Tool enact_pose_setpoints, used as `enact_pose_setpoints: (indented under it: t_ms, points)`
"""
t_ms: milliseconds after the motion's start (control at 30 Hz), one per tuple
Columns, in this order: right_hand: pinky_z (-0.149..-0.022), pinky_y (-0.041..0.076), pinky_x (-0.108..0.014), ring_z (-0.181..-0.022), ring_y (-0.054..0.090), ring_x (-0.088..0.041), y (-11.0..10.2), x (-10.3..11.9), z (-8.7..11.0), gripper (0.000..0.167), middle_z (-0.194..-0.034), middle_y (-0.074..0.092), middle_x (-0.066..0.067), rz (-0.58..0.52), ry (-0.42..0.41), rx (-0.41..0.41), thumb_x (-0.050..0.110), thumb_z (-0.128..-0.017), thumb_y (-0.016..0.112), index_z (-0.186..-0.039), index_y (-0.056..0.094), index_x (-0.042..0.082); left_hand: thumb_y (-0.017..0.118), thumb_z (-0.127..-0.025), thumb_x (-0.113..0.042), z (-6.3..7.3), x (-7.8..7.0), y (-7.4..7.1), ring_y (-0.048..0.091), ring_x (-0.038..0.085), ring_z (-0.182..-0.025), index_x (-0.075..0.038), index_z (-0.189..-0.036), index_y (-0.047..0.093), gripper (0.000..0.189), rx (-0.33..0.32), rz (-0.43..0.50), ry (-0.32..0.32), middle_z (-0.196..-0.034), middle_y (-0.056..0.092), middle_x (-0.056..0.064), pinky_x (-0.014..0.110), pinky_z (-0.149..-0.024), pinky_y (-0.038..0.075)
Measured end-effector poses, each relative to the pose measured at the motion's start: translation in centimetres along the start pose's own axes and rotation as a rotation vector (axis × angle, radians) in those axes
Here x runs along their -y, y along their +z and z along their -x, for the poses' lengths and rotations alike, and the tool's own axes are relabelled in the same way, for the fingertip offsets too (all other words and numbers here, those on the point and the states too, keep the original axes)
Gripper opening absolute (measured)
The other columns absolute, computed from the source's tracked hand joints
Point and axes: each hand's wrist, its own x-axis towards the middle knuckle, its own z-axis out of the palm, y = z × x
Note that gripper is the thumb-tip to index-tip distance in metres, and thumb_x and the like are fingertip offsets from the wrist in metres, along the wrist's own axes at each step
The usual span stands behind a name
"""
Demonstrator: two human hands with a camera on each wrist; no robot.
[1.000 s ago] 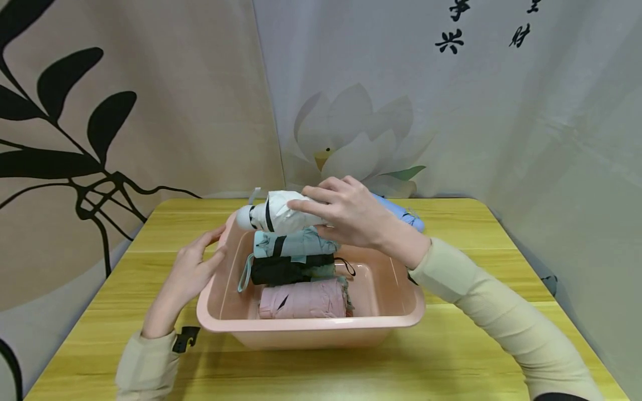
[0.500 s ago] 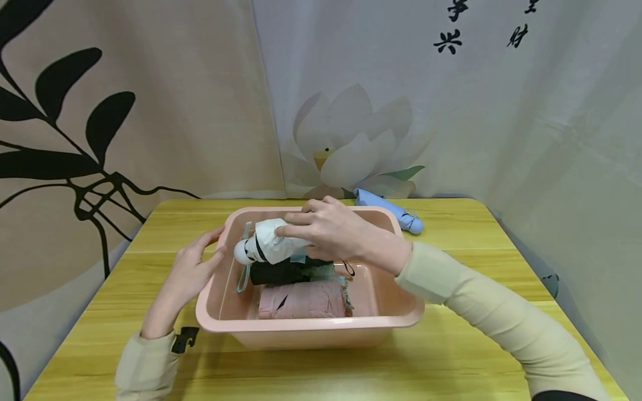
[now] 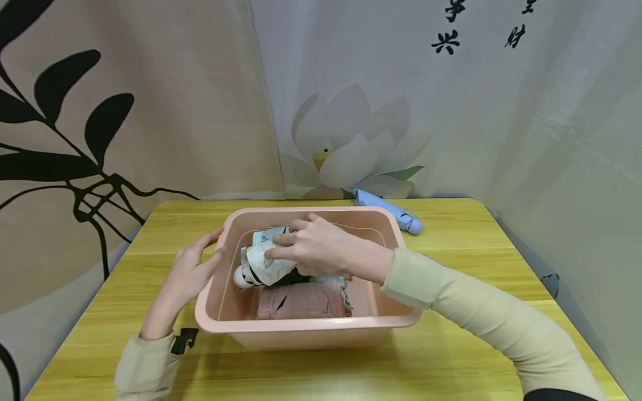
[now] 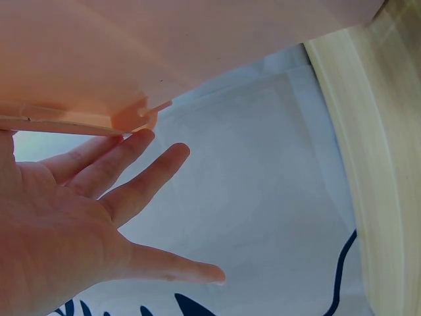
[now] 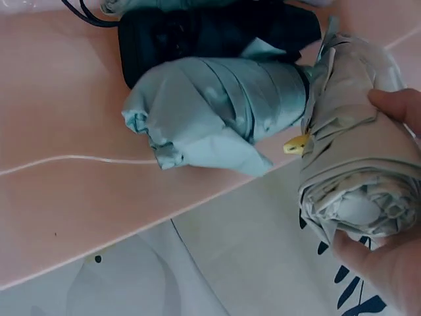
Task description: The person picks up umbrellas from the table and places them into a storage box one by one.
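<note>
A folded white umbrella [image 3: 262,264] is inside the pink plastic basin [image 3: 311,325], tilted over the other umbrellas. My right hand [image 3: 321,248] grips it at its cloth end, and the right wrist view shows thumb and fingers round the rolled cloth. Against the basin's left rim rests my left hand [image 3: 188,275], its fingers mostly straight in the left wrist view. A light blue umbrella [image 5: 210,108] and a black umbrella [image 5: 210,36] lie partly hidden below the white one in the head view. Nearest the front wall is a pink umbrella [image 3: 306,301].
Outside the basin, a blue folded umbrella [image 3: 388,211] lies behind its back right corner. Everything stands on a yellow wooden table [image 3: 481,345]. A printed curtain [image 3: 200,111] hangs behind the table's far edge.
My right hand has brought the white umbrella down and toward me, from above the basin's back rim to inside it. The blue umbrella behind has come into fuller view. My left hand stays put.
</note>
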Motion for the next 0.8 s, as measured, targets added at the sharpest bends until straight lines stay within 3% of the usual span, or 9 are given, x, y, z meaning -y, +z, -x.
enact_pose_setpoints:
  t_ms: [133,500,800]
  points:
    - [-0.061,0.049,-0.029,-0.088,0.060,-0.020,0.7,0.5,0.0,0.039,-0.122,0.063,0.003,0.023,-0.019,0.036,0.019,-0.088,0.055,-0.124,0.058,0.033,0.045,-0.100,-0.029,0.1,0.1,0.0,0.040,0.048,-0.130,-0.002,-0.144,0.039,0.052,0.000,-0.003,0.000,-0.138,0.047,0.030,0.063,-0.103,0.036]
    - [-0.067,0.054,-0.033,-0.093,0.061,-0.021,1.9,1.1,0.3,0.037,-0.120,0.062,0.001,0.034,-0.041,0.105,0.026,-0.091,0.058,-0.127,0.055,0.034,0.045,-0.100,-0.029,0.0,0.0,0.0,0.039,0.048,-0.131,-0.004,-0.145,0.039,0.052,0.005,-0.001,-0.017,-0.139,0.047,0.029,0.062,-0.104,0.036]
    - [-0.067,0.053,-0.031,-0.095,0.062,-0.019,1.4,1.2,0.6,0.045,-0.121,0.060,0.003,-0.007,0.012,0.270,0.031,-0.088,0.063,-0.132,0.051,0.036,0.044,-0.100,-0.030,0.0,0.0,0.1,0.039,0.049,-0.131,-0.004,-0.145,0.038,0.052,0.010,0.010,-0.017,-0.140,0.046,0.029,0.063,-0.103,0.035]
